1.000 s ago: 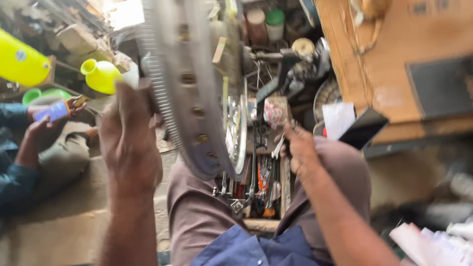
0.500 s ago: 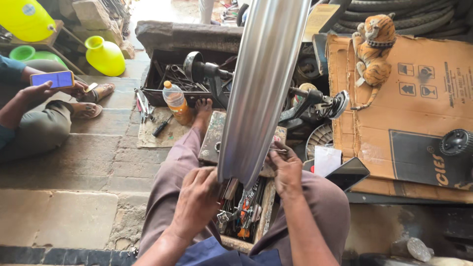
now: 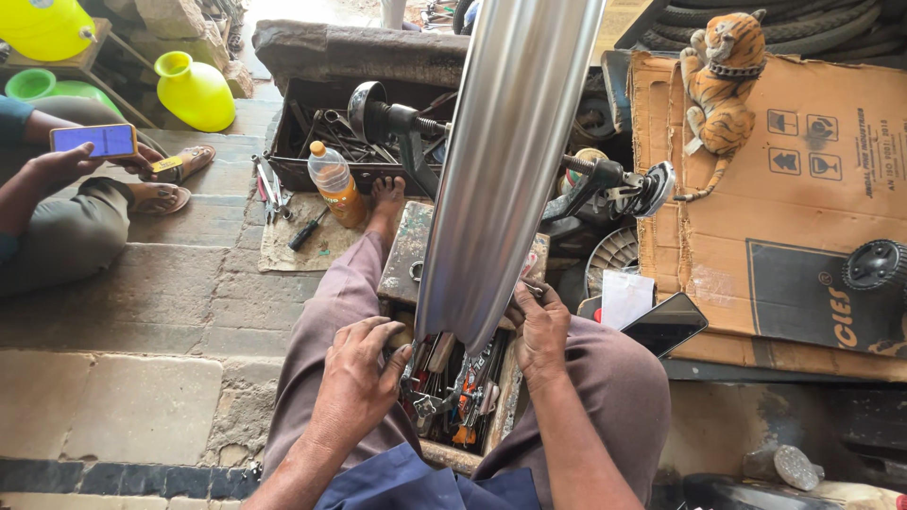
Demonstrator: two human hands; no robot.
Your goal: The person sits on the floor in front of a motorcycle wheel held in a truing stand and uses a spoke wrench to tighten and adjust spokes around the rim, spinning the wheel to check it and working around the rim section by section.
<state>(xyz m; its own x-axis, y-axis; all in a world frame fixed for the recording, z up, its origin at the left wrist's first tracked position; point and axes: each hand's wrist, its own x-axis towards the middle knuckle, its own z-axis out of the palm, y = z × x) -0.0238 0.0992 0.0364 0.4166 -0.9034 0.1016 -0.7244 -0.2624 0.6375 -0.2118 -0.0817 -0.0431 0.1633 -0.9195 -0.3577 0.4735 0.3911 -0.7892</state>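
Note:
I sit on the ground with an open toolbox (image 3: 404,247) of mixed hand tools between my legs. A long shiny curved metal guard (image 3: 505,161) rises from the box toward the top of the view. My left hand (image 3: 354,378) lies on my left thigh. Its bent fingers reach among the tools at the box's left edge, and whether they grip one is hidden. My right hand (image 3: 540,331) sits at the box's right edge beside the guard's lower end, fingers closed on what looks like a small metal tool (image 3: 529,286).
A plastic bottle of orange liquid (image 3: 334,182) and loose tools on a cloth (image 3: 283,247) lie by my foot. To the right are a dark phone (image 3: 666,324), cardboard (image 3: 803,189) and a toy tiger (image 3: 723,71). Another person holding a phone (image 3: 93,140) sits at left.
A second ago my left hand was raised against a spoked wheel rim. Both hands have since come down to the toolbox, and the shiny guard fills the middle of the view.

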